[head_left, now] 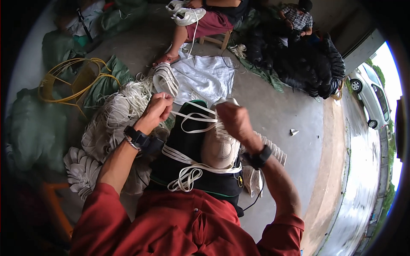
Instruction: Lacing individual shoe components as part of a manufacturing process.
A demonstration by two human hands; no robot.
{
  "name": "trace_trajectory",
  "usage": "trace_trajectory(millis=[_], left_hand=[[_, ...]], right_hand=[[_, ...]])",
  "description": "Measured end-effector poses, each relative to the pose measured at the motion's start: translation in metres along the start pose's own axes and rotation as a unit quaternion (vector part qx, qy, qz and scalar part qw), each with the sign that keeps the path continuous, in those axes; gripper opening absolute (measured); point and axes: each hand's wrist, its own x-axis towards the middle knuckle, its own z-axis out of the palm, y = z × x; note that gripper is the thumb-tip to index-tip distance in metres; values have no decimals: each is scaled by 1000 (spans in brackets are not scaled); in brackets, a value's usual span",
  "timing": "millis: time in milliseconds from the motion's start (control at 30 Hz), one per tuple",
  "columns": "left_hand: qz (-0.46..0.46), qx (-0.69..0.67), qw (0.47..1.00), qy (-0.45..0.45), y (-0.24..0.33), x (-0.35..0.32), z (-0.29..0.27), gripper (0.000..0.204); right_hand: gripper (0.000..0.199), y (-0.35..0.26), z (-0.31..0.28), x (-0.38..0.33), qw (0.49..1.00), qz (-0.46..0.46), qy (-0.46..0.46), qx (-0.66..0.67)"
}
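Observation:
A white shoe [220, 150] lies toe toward me on the black padding [181, 135] over my lap. My left hand [159, 112] is closed in a pinch on a white shoelace [184, 114], which stretches across to the shoe's lacing. Over the far end of the shoe, my right hand [235, 121] is curled shut where the lace strands meet; its fingertips are partly hidden. Between the hands a slack loop of lace hangs down. Spare white laces [188, 177] lie in loops on the black padding, nearer to me.
Left of my lap is a heap of white shoe uppers [115, 115] with loose laces. A white sheet [205, 79] lies ahead. Beyond it a seated person holds a white shoe [188, 16]. Another person sits by a black pile [294, 59]. A yellow hoop frame [79, 94] stands left.

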Motion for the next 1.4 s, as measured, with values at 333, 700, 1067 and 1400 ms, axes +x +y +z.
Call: trace_trajectory(millis=[333, 700, 1067, 1400], left_hand=[[-32, -197, 976, -84, -1, 2, 5, 6], [-21, -460, 882, -101, -41, 38, 0, 12], [80, -349, 887, 290, -101, 43, -209, 12], [316, 424, 843, -95, -59, -9, 87, 23]], right_hand=[[21, 35, -65, 6, 871, 307, 121, 365], [21, 93, -81, -50, 682, 445, 269, 514], [24, 91, -64, -43, 675, 431, 244, 546], [18, 96, -90, -60, 656, 426, 275, 559]])
